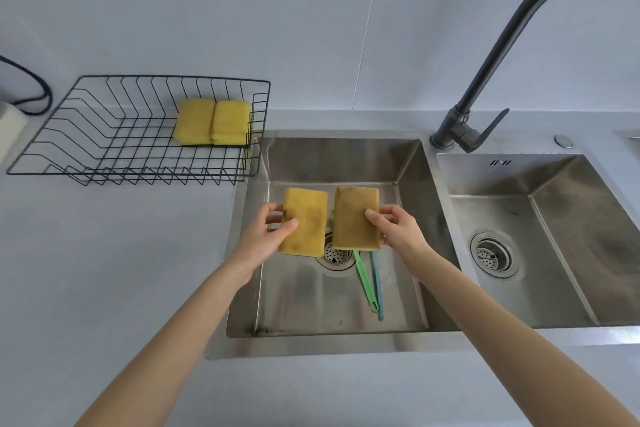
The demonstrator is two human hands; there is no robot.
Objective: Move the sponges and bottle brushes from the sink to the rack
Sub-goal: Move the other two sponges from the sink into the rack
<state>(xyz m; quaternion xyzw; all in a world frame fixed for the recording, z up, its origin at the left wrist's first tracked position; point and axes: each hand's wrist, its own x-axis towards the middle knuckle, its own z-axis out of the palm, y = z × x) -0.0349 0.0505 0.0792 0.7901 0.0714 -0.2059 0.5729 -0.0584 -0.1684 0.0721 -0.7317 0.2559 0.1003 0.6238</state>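
Holding one sponge per hand, both above the left sink basin point(408, 166). Left hand point(273, 236) pinched a stained yellow sponge point(304, 222) by its left edge, thumb on the top face, fingers behind. Right hand point(398, 229) pinched a darker sponge point(355, 218) by its right edge, same thumb-on-top grip. The two sponges sat side by side, nearly touching, tilted toward the camera over the drain point(334, 258). Green brush handle point(363, 279) and blue brush handle point(377, 284) lay on the basin floor, close together, heads hidden behind the sponges. Wire rack point(86, 135) stood on the counter left of the sink, with two clean yellow sponges point(211, 121) at its right end. Faucet point(485, 80) was behind, between the basins.
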